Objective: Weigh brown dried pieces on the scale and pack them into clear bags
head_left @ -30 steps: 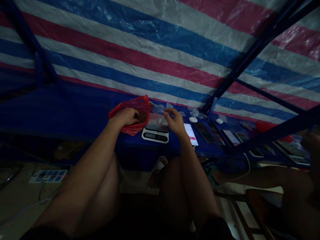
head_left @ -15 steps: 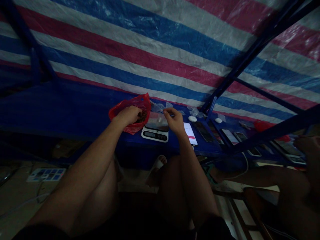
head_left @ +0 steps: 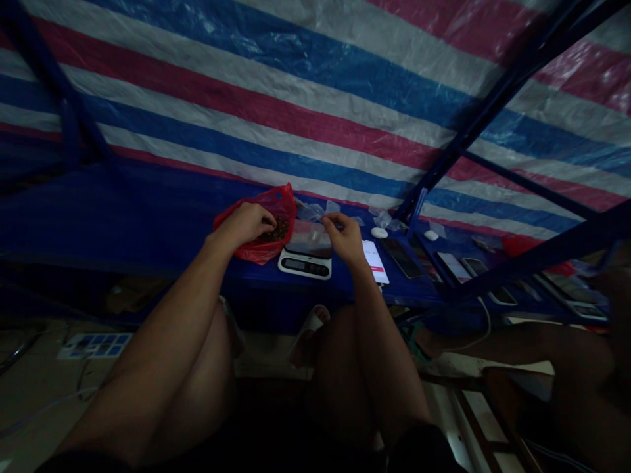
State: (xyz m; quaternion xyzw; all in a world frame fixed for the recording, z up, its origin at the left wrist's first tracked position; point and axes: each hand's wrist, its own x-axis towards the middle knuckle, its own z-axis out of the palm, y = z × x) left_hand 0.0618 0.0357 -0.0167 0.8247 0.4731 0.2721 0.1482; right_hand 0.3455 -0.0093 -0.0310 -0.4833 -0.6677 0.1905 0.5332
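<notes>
Brown pieces (head_left: 280, 230), touching left grip (head_left: 242, 223), in red bag (head_left: 279, 203)

The person's bare left hand (head_left: 244, 223) curls its fingers downward, while the bare right hand (head_left: 346, 240) stays raised, fingertips pinched together, both forearms reaching forward.

We work in a makeshift stall: a striped tarpaulin (head_left: 246, 85) on a blue steel frame (head_left: 488, 105) shelters a digital scale (head_left: 304, 264) and smartphones (head_left: 401, 257)
</notes>
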